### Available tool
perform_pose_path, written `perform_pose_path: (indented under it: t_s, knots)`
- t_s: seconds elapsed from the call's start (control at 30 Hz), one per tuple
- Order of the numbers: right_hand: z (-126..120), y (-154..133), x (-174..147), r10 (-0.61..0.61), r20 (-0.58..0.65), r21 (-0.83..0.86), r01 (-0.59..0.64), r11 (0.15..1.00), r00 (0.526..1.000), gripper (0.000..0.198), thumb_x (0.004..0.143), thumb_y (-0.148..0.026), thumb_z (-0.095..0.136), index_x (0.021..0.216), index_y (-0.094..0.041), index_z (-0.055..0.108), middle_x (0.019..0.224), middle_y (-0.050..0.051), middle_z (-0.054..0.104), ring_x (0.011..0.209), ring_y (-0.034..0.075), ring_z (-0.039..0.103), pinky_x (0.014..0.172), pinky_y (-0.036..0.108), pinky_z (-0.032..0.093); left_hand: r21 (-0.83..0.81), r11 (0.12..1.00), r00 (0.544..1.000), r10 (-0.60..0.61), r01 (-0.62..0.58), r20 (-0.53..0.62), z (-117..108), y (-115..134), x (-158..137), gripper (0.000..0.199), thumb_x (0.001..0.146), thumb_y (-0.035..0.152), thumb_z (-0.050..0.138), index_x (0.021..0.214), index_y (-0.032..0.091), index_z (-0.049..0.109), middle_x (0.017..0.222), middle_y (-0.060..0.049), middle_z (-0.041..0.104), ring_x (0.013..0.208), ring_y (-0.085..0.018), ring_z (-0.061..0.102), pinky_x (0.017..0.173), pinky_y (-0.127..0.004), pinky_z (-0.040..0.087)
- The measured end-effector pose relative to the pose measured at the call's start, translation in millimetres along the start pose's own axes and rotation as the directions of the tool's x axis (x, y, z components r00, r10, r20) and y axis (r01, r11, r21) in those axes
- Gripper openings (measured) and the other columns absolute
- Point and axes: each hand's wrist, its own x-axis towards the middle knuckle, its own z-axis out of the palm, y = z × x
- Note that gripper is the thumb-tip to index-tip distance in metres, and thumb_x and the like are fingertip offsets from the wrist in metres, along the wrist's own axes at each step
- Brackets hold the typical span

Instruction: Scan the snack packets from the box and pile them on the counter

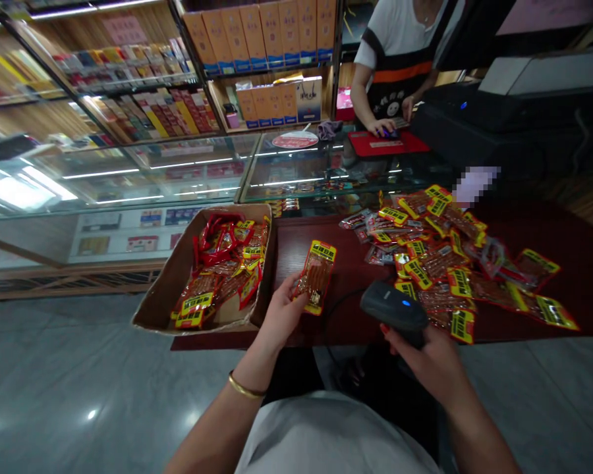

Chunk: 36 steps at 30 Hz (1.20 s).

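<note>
My left hand (284, 306) is closed on the lower left edge of a snack packet (319, 273), clear in the middle with yellow and red ends. It is held over the dark red counter, just right of a cardboard box (151, 306). Similar packets (195, 306) and some red strips (217, 237) lie inside that box. My right hand (429, 352) grips a dark barcode scanner (393, 306) with a lit blue light, its head turned toward the packet. Beyond the scanner, a loose pile of packets (437, 247) spreads over the counter's right side.
A glass display case (192, 174) runs behind the counter (296, 230). Across it, a person (400, 66) has a hand on a mouse over a red mat (405, 143). Dark checkout equipment (514, 131) stands at the right. Shelves of boxes (267, 36) line the back.
</note>
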Motion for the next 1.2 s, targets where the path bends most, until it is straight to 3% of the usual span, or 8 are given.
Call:
perform_pose_path:
  t_s: [0.13,0.2,0.5,0.73,0.8,0.93,1.2]
  knots:
    - [3.5,-0.6,-1.2,-0.004,-0.006,-0.022,0.004,1.0,1.0,0.031,0.078,-0.053,0.074,0.067,-0.024,0.073,0.06,0.003,0.074,0.06,0.025,0.072,0.064,0.033,0.058,0.053,0.997,0.995,0.057,-0.053,-0.081,1.1,-23.1,25.0,0.058,0.067,0.032,0.088,0.117,0.017,0.062,0.089,-0.003,0.078,0.067,-0.015,0.071,0.055,-0.02,0.053]
    - [4.8,0.7,-1.0,-0.009,0.01,-0.034,0.009,0.999,1.0,0.031,0.079,-0.053,0.073,0.072,-0.023,0.075,0.061,0.003,0.075,0.06,0.025,0.072,0.062,0.032,0.057,0.024,0.996,0.994,0.082,-0.081,-0.078,1.0,-29.4,33.5,0.055,0.066,0.036,0.089,0.11,0.017,0.062,0.087,-0.003,0.077,0.067,-0.015,0.071,0.057,-0.021,0.054]
    - [0.4,10.3,-1.1,-0.071,0.042,-0.113,0.075,0.991,0.997,0.03,0.083,-0.053,0.071,0.082,-0.024,0.078,0.058,0.002,0.072,0.06,0.025,0.072,0.068,0.034,0.058,0.074,0.984,0.973,0.17,-0.161,-0.155,-6.1,-42.6,43.3,0.055,0.078,0.046,0.078,0.126,0.022,0.068,0.114,-0.006,0.074,0.085,-0.02,0.071,0.059,-0.027,0.06]
    - [0.9,18.0,-0.2,-0.066,0.045,-0.125,0.071,0.99,0.997,0.03,0.083,-0.053,0.071,0.089,-0.024,0.079,0.065,0.003,0.077,0.067,0.028,0.075,0.072,0.036,0.059,0.191,0.935,0.947,0.316,-0.3,-0.054,-11.8,-46.0,42.7,0.05,0.072,0.017,0.072,0.121,0.02,0.072,0.12,-0.006,0.076,0.111,-0.022,0.07,0.097,-0.031,0.055]
    - [0.4,19.9,-0.3,-0.051,0.048,-0.112,0.056,0.992,0.998,0.032,0.083,-0.054,0.072,0.091,-0.024,0.079,0.069,0.003,0.079,0.067,0.027,0.075,0.07,0.036,0.059,0.157,0.938,0.95,0.314,-0.308,-0.009,-12.2,-45.6,41.1,0.057,0.07,0.015,0.074,0.127,0.021,0.069,0.121,-0.006,0.075,0.109,-0.022,0.071,0.094,-0.03,0.055]
    - [-1.7,23.0,-1.1,-0.001,0.055,-0.101,0.006,0.995,0.999,0.036,0.084,-0.058,0.072,0.09,-0.023,0.079,0.072,0.005,0.08,0.065,0.027,0.075,0.069,0.036,0.059,0.052,0.973,0.974,0.226,-0.225,-0.016,-13.0,-46.5,40.4,0.063,0.07,0.023,0.083,0.13,0.022,0.062,0.102,-0.005,0.077,0.088,-0.018,0.073,0.08,-0.029,0.058]
    - [1.6,24.0,-1.8,0.0,0.032,-0.055,0.002,0.998,0.999,0.036,0.083,-0.056,0.073,0.089,-0.021,0.079,0.077,0.007,0.082,0.065,0.026,0.075,0.067,0.036,0.059,-0.072,0.975,0.975,0.204,-0.21,-0.086,-13.3,-47.0,43.7,0.043,0.074,0.041,0.087,0.109,0.018,0.076,0.102,-0.007,0.08,0.096,-0.023,0.075,0.092,-0.036,0.057]
